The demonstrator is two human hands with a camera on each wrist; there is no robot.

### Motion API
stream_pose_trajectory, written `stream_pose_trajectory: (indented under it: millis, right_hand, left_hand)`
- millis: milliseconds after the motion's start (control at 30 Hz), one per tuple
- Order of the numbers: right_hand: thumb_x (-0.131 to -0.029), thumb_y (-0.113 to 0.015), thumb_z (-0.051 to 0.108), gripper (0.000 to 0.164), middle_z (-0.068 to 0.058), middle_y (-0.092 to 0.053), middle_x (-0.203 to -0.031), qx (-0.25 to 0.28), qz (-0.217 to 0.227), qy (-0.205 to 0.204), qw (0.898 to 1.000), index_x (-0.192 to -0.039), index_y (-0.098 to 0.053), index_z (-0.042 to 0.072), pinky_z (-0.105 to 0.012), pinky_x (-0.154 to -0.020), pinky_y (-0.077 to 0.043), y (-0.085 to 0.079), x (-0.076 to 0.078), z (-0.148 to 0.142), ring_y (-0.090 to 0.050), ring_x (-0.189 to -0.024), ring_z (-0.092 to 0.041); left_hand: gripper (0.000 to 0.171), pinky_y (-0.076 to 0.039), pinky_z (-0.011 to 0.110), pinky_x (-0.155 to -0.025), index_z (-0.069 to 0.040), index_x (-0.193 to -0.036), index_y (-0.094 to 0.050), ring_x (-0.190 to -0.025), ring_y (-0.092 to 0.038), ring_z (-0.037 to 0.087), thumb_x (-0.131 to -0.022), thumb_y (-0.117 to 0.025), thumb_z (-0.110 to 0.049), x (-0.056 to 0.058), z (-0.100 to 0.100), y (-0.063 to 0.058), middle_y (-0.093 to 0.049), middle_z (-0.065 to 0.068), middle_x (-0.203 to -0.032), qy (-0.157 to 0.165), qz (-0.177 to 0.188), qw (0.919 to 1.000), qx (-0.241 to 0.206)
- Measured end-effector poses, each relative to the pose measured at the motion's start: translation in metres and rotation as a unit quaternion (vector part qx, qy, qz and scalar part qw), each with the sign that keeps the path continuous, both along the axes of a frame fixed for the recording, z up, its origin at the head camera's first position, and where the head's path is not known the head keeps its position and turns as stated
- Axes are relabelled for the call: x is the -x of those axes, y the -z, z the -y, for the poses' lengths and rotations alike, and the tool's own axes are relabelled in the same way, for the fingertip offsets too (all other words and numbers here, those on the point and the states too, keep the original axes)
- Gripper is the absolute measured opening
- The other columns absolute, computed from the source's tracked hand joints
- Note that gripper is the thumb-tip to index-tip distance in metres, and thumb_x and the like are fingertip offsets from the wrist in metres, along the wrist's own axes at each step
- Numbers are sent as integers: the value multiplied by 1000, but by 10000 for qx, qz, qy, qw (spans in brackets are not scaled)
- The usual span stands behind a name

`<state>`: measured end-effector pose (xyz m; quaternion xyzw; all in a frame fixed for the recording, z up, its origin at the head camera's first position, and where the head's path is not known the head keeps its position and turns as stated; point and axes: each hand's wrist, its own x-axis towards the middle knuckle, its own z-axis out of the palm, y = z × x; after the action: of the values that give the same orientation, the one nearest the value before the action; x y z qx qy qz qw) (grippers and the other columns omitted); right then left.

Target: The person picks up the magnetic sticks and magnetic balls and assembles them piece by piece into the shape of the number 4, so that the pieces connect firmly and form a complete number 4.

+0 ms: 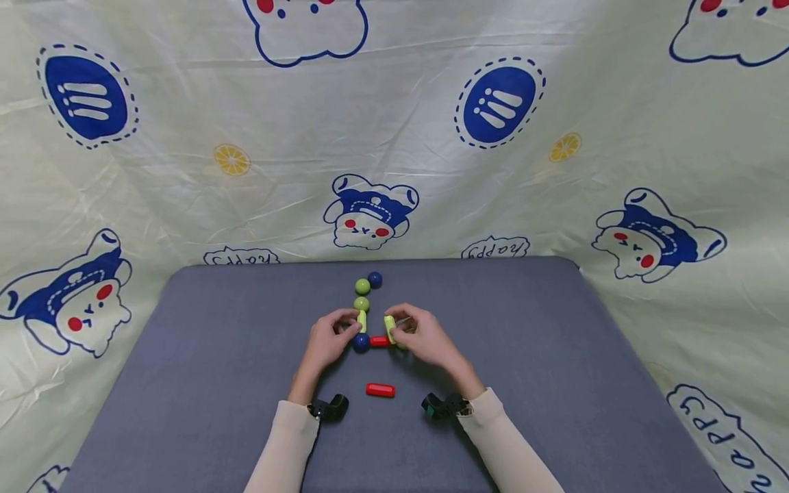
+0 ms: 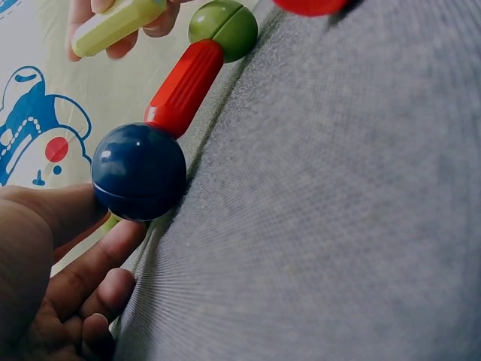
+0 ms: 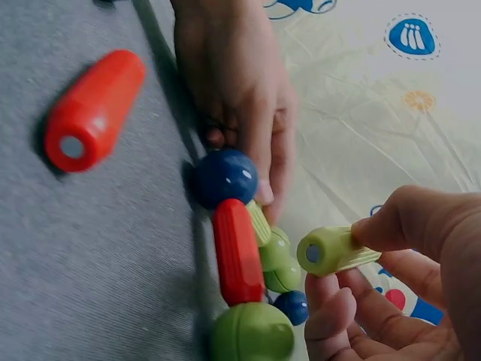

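Note:
My left hand (image 1: pixel 329 337) pinches a yellow-green magnetic stick (image 1: pixel 362 322) just behind a dark blue ball (image 2: pixel 139 171); the ball hides much of this grip in the left wrist view. A red stick (image 3: pixel 239 252) joins that blue ball to a green ball (image 3: pixel 252 334) on the right. Between thumb and fingers, my right hand (image 1: pixel 425 335) holds a second yellow-green stick (image 3: pixel 338 250), raised over the green ball. Its round metal end shows in the right wrist view.
Beyond the left hand's stick, two green balls (image 1: pixel 361 303) and a smaller-looking blue ball (image 1: pixel 374 279) continue the chain. A loose red stick (image 1: pixel 380 390) lies nearer, between the forearms. The grey table (image 1: pixel 234 383) meets a printed cloth (image 1: pixel 419 205) at the back.

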<state>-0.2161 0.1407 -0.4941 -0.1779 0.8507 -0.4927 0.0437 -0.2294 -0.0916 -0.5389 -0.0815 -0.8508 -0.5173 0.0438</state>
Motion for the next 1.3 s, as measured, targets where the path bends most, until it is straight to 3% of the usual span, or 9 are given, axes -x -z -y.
stream_pose_trajectory:
  millis: [433,600,1033,1300]
  right_hand:
    - [-95,-67,9,35,-13,-70,-117,46,-140,398,9991,-130,-67,5,-34,-79,-54,0,21,-10,-67,-95,-23]
    - [-96,-67,8,36,-15,-72,-118,319,-221,495,9980,-131,-66,2,-32,-83,-54,-2,29,-11,-69,-99,-25]
    - [-95,-70,4,34,-27,-71,-117,735,-20,980,9925,-128,-66,-3,-23,-71,-51,12,36,-23,-70,-97,-34]
    - [-95,-70,4,33,-24,-72,-115,570,170,1025,9930,-127,-68,1,-23,-67,-51,25,38,-21,-68,-89,-20]
  left_hand:
    - [25,-41,24,-66,-10,-118,-75,-72,-53,12,-94,-75,-16,0,0,2,-75,8,-97,24,25,10000,-35]
    - [25,-41,25,-66,-9,-118,-75,-72,-53,12,-94,-75,-16,0,3,-1,-75,8,-97,-9,-36,10000,-9]
    - [24,-41,24,-67,-11,-118,-76,-73,-53,12,-94,-76,-17,2,-1,0,-75,6,-97,49,17,10000,-33]
    - [24,-41,24,-66,-10,-118,-76,-73,-53,12,-94,-76,-16,1,1,0,-75,7,-97,4,54,10000,-40]
